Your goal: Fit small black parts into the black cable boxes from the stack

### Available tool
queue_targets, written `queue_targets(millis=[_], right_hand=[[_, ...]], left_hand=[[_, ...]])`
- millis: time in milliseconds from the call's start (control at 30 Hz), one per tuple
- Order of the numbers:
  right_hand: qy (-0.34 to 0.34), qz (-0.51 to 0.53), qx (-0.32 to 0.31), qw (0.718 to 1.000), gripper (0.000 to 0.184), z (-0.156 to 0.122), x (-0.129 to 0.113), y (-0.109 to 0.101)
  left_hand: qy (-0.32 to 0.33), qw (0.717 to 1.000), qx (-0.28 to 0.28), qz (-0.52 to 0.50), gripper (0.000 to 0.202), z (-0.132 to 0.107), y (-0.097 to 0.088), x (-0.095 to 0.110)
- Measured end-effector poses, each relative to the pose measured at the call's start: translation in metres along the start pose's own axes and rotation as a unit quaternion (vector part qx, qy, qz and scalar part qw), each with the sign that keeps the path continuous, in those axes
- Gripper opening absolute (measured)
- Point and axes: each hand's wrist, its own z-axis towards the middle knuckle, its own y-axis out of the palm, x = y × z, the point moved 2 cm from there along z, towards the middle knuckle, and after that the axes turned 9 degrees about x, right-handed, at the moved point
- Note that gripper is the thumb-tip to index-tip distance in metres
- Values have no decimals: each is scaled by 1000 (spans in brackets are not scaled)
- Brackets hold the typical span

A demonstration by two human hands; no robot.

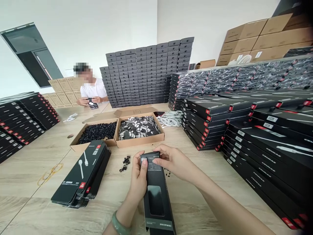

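A long black cardboard box with a dark window and white print lies lengthwise in front of me. My left hand grips its far left side, thumb on the top face. Fingers of my right hand close on the far right corner of the same box. To the left is a stack of flat black printed cartons showing white cable plugs. Just beyond my left hand lie several small black clips. Tiny black bits are scattered beside the box on the right.
Ahead stand a carton of small black parts and a carton of black-and-white pieces. White cables lie beyond. Stacked black boxes flank the right, more boxes the left. Another person handles a small box across the table.
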Motion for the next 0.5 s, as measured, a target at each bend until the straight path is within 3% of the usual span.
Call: queue_targets(millis=[167,300,400,500], right_hand=[[79,78,-30,993,35,2,-3,-5],[140,130,-44,981,36,6,1,-9],[138,105,-20,985,32,7,4,-10],[95,46,-19,994,31,7,2,-11]], left_hand=[[31,999,-34,3,37,-3,-2,7],[46,996,-71,-2,32,-7,1,13],[44,996,-76,-1,32,-8,2,13],[37,998,-59,4,33,-5,0,9]])
